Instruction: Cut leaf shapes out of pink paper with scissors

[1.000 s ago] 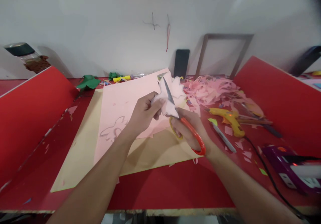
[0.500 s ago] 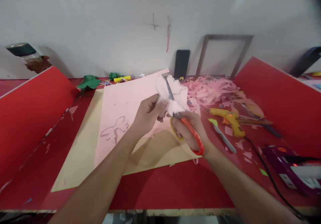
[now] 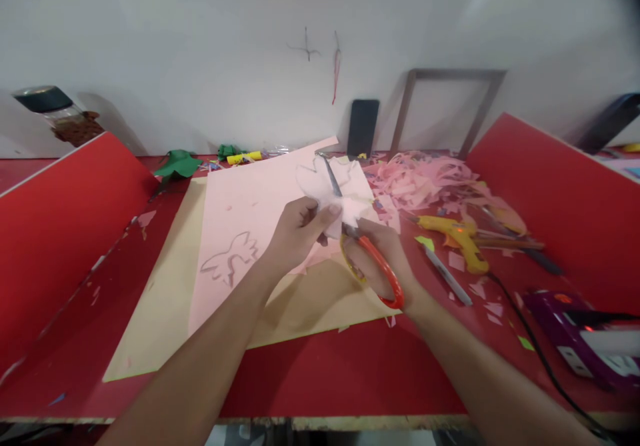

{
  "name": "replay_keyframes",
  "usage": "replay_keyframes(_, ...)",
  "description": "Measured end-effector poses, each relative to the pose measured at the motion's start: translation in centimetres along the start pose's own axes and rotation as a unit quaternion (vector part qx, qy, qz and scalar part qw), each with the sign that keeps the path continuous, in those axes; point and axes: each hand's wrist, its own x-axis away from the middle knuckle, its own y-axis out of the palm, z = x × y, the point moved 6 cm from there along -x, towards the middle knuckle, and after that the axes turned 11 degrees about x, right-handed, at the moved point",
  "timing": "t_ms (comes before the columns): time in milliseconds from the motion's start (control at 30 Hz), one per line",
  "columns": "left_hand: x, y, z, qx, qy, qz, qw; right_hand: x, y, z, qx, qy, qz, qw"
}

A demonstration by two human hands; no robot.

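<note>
My left hand [image 3: 300, 233] pinches a pale pink paper piece [image 3: 317, 176] with a drawn, wavy outline, thumb on top. In my right hand [image 3: 383, 256] are scissors [image 3: 383, 269] with an orange-and-yellow handle, their blades pointing up and left across the paper piece. How far the blades are apart is hard to make out. Beneath both hands lies a pink sheet [image 3: 240, 206] with a butterfly-like outline [image 3: 230, 259] drawn on it. That sheet rests on a larger cream sheet [image 3: 155, 306].
Pink paper scraps [image 3: 425, 179] are heaped at the back right. Nearby lie a yellow glue gun [image 3: 457, 236], a grey marker-like pen [image 3: 447, 276] and a purple power strip [image 3: 575, 339]. A dark phone [image 3: 363, 128] leans on the wall. Red panels [image 3: 555, 199] flank the table.
The paper piece has turned and shifted slightly left and lies flatter across the blades. My left thumb has moved further over it. The scissors have barely moved.
</note>
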Motion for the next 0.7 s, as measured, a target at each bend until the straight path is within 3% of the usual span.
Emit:
replay_keyframes(133,-0.3,-1.2,0.9,0.04,0.071,0.062,0.995,0.0,0.1,0.5,0.008,0.025,-0.006,1.0)
replay_keyframes(233,-0.6,-1.8,1.0,0.08,0.073,0.089,0.99,0.0,0.1,0.7,0.017,0.033,-0.003,0.999)
replay_keyframes(500,-0.2,-0.4,1.3,0.081,0.037,0.038,0.995,0.0,0.4,1.2,-0.049,0.001,0.003,0.999)
replay_keyframes(700,-0.1,0.1,0.8,0.077,0.034,0.011,0.996,-0.2,0.3,1.5,0.023,-0.017,0.004,1.0)
